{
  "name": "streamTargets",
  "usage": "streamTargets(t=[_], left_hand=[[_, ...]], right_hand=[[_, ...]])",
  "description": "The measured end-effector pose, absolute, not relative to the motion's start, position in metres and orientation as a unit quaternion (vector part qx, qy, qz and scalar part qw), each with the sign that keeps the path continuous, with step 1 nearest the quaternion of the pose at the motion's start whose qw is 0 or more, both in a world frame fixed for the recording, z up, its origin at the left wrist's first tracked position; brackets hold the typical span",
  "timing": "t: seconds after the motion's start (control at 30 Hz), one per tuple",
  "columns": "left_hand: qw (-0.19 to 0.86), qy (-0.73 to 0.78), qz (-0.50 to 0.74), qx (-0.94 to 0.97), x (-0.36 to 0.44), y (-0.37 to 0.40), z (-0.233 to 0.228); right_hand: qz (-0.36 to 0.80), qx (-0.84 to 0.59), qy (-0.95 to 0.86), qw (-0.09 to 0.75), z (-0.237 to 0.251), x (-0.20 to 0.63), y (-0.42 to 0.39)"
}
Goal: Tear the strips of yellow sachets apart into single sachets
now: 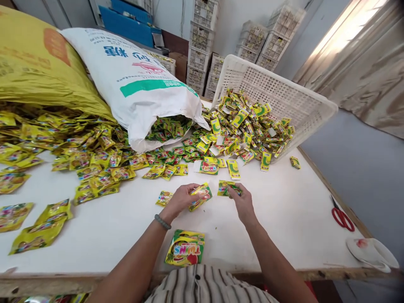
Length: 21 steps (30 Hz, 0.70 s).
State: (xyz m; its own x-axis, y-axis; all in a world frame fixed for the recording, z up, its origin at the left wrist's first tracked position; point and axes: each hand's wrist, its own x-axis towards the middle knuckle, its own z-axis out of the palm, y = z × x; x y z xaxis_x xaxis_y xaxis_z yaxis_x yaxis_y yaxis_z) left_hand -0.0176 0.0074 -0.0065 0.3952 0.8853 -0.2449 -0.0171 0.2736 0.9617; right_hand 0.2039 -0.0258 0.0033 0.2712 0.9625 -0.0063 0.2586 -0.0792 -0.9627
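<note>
My left hand (180, 199) grips a small yellow-green sachet (202, 194) just above the white table (284, 210). My right hand (241, 202) pinches another small sachet (224, 188) lying on the table beside it. One more small sachet (164, 197) lies just left of my left hand. A larger yellow pouch with red letters (184, 248) lies flat near the table's front edge, between my forearms. Beyond my hands, several sachets spill out of a tipped white plastic crate (284, 97).
A white sack (139, 80) and a yellow sack (34, 63) lie open at the back left, with sachets (94, 155) spread from them. Larger pouches (38, 231) lie at the front left. Red scissors (342, 216) and a white cup (372, 252) sit at the right edge. Stacked crates (202, 42) stand behind.
</note>
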Motion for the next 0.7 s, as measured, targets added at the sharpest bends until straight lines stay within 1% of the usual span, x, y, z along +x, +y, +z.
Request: streamTargets(t=[0.03, 0.1, 0.27, 0.4, 0.47, 0.6, 0.7], left_hand=[[0.655, 0.431, 0.338, 0.521, -0.017, 0.007, -0.005], [0.65, 0.423, 0.348, 0.526, -0.016, 0.006, -0.004], [0.711, 0.415, 0.365, 0.435, -0.016, 0.005, -0.001], [0.737, 0.391, 0.346, 0.429, -0.015, 0.004, 0.002], [0.74, 0.382, 0.335, 0.441, -0.015, 0.004, 0.003], [0.754, 0.365, 0.328, 0.437, -0.013, 0.003, 0.0], [0.757, 0.375, 0.338, 0.415, -0.012, 0.003, -0.003]], right_hand=[[0.38, -0.625, -0.47, 0.494, 0.005, 0.201, -0.022], [0.395, -0.608, -0.483, 0.49, 0.008, 0.195, -0.015], [0.475, -0.581, -0.492, 0.44, 0.011, 0.195, -0.002], [0.532, -0.561, -0.492, 0.401, 0.016, 0.2, 0.005], [0.505, -0.571, -0.525, 0.379, 0.018, 0.199, 0.008], [0.376, -0.595, -0.604, 0.375, 0.02, 0.188, 0.01], [0.363, -0.588, -0.633, 0.35, 0.02, 0.182, 0.01]])
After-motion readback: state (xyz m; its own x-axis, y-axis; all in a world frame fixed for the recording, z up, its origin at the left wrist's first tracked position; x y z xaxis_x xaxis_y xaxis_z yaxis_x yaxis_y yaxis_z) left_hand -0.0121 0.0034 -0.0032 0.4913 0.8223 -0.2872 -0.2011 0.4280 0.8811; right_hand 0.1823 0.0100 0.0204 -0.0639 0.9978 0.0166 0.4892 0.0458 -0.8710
